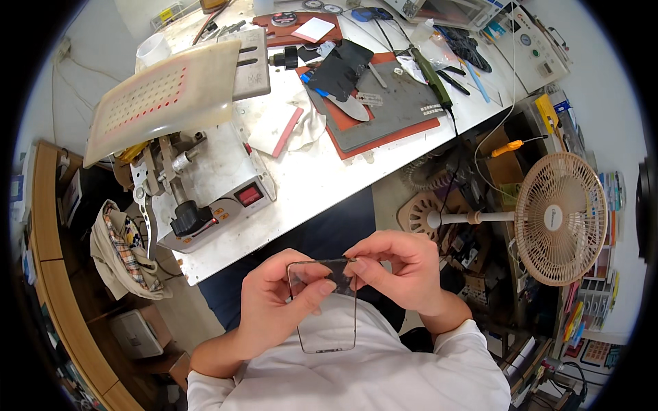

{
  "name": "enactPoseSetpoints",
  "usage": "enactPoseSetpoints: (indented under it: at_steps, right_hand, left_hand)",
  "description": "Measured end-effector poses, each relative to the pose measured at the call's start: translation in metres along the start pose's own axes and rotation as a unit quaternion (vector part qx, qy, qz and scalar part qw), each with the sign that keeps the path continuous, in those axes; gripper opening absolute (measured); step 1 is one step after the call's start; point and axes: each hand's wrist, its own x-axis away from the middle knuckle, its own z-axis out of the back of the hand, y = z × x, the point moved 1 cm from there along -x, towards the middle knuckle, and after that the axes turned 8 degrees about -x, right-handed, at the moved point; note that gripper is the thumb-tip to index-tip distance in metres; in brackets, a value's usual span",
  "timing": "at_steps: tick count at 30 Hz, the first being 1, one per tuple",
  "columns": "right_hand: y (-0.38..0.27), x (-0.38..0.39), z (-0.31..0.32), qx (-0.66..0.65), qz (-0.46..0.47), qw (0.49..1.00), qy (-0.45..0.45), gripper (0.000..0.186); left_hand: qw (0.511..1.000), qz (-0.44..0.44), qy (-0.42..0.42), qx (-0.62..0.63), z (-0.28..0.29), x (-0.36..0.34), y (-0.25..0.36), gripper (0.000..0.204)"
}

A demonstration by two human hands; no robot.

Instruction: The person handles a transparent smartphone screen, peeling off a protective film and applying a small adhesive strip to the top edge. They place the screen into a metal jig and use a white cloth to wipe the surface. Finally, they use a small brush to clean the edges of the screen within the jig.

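Close to my white shirt, both hands hold a thin, phone-sized rectangular see-through panel (327, 325) with a narrow dark border. My left hand (271, 291) is closed on its left side, thumb over the front and the other fingers near the upper left edge. With thumb and fingertips, my right hand (404, 270) pinches at the upper right corner. The panel's lower end hangs free, with a small dark mark at the middle of the bottom edge. Dark smudges or residue seem to show near its top, but I cannot make out what they are.
Ahead stands a white workbench (301, 195). On its left is a machine (219, 198) with knobs and a red display, under a raised yellowish perforated pad (157, 96). A grey mat (404, 113) carries tools and a green-handled tool (430, 75). A fan (558, 219) stands right.
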Motion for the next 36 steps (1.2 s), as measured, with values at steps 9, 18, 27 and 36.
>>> enactPoseSetpoints:
  at_steps: [9, 18, 27, 36]
  right_hand:
    - [0.002, 0.007, -0.005, 0.052, -0.007, 0.996, 0.075, 0.008]
    - [0.024, 0.013, 0.018, 0.263, 0.125, 0.955, 0.064, 0.012]
    - [0.013, 0.015, -0.002, -0.057, -0.070, 0.992, -0.087, 0.017]
    - [-0.001, 0.015, 0.002, -0.102, -0.132, 0.983, -0.071, 0.015]
  left_hand:
    - [1.000, 0.001, 0.012, 0.018, -0.001, 0.000, 0.005, 0.013]
    - [1.000, 0.003, 0.008, 0.024, -0.002, 0.000, 0.006, 0.015]
    - [1.000, 0.000, -0.013, 0.012, 0.000, -0.001, 0.007, 0.023]
    - [0.999, -0.025, -0.028, 0.014, 0.019, 0.010, 0.016, 0.040]
